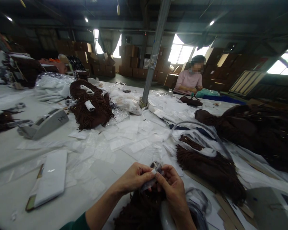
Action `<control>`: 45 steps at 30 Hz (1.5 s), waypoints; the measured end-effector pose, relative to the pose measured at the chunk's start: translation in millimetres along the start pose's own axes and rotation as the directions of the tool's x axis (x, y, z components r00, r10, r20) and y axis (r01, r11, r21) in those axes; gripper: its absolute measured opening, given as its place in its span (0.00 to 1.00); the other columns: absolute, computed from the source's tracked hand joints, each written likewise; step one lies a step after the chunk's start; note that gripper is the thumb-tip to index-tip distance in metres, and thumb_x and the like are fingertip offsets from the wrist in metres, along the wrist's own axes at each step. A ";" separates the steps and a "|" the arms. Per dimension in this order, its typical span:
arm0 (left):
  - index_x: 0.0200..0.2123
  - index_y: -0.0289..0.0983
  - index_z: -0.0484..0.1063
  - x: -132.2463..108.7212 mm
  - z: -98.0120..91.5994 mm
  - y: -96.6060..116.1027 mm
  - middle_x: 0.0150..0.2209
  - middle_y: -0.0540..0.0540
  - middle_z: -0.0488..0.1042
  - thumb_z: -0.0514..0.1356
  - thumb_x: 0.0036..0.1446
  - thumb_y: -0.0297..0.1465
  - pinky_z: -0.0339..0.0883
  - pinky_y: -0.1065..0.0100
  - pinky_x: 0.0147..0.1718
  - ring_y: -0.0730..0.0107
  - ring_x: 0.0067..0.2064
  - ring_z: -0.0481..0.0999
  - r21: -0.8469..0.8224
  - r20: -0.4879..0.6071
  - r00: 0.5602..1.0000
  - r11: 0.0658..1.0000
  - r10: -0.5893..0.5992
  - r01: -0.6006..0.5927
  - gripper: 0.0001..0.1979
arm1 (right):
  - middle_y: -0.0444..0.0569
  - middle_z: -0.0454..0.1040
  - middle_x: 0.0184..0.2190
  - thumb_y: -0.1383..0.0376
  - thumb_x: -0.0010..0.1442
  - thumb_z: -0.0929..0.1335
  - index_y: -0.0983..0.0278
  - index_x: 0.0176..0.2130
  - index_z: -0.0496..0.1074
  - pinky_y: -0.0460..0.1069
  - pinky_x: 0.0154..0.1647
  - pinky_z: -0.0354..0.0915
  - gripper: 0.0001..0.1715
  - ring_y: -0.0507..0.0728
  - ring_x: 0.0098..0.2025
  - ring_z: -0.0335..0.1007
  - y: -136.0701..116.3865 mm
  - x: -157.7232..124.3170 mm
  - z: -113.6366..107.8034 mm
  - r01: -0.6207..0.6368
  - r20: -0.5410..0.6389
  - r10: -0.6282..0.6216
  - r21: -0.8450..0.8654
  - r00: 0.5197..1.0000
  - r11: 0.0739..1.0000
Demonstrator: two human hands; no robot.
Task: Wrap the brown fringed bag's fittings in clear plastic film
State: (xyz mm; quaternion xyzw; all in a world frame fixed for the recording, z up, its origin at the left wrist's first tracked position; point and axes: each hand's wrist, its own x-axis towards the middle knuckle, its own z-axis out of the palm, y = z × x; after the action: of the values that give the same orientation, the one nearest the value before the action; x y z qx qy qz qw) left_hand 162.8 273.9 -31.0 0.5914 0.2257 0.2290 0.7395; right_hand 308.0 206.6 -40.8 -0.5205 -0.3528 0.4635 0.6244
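Note:
My left hand (pixel 137 176) and my right hand (pixel 173 185) meet at the lower middle, fingers pinched on a small piece of wrapping (pixel 148 184), greyish and clear, with a white bit at the fingertips. What the wrapping covers is too small to make out. Directly below the hands lies a dark brown fringed bag (pixel 141 212), partly hidden by them. Beside my right wrist are a white rounded piece and a loop of grey, plastic-wrapped strap (pixel 198 204). Another brown fringed bag (pixel 206 163) with a wrapped handle lies to the right.
White sheets and clear bags (pixel 134 137) cover the table's middle. Two tape dispensers (pixel 46 123) (pixel 271 207) stand left and right. A white pack (pixel 51 177) lies left. More brown bags (pixel 93 108) sit further back, near a metal post (pixel 156 54). A person (pixel 189 76) works across the table.

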 end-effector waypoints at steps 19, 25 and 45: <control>0.23 0.32 0.72 2.7 15.5 -2.8 0.17 0.53 0.63 0.55 0.56 0.34 0.49 0.75 0.18 0.78 0.19 0.59 0.334 -0.230 0.962 0.940 0.148 -0.065 0.14 | 0.35 0.65 0.17 0.51 0.46 0.76 0.60 0.33 0.61 0.40 0.13 0.55 0.27 0.46 0.14 0.58 9.3 4.6 -1.5 -0.032 -0.029 0.031 -0.022 0.999 0.999; 0.27 0.32 0.73 2.9 13.7 -3.3 0.19 0.51 0.67 0.54 0.57 0.36 0.55 0.75 0.19 0.76 0.20 0.63 0.282 -0.208 0.973 0.959 0.097 -0.036 0.15 | 0.35 0.65 0.17 0.51 0.46 0.76 0.61 0.32 0.61 0.39 0.11 0.53 0.27 0.45 0.13 0.55 11.0 5.5 -3.1 -0.029 -0.049 0.027 -0.048 0.998 0.998; 0.27 0.31 0.74 9.4 9.2 -19.3 0.18 0.52 0.65 0.57 0.54 0.41 0.50 0.74 0.19 0.77 0.20 0.59 0.189 -0.240 0.968 0.981 0.077 -0.031 0.18 | 0.33 0.63 0.15 0.47 0.45 0.75 0.60 0.37 0.64 0.41 0.11 0.49 0.29 0.47 0.12 0.54 7.7 5.1 5.9 -0.025 -0.065 0.016 -0.144 0.998 0.989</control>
State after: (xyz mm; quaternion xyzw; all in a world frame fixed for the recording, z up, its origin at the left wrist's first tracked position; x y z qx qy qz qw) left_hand 177.2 268.8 -48.7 0.6302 0.3196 0.2990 0.6413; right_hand 302.5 213.5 -47.3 -0.5825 -0.3599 0.4261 0.5913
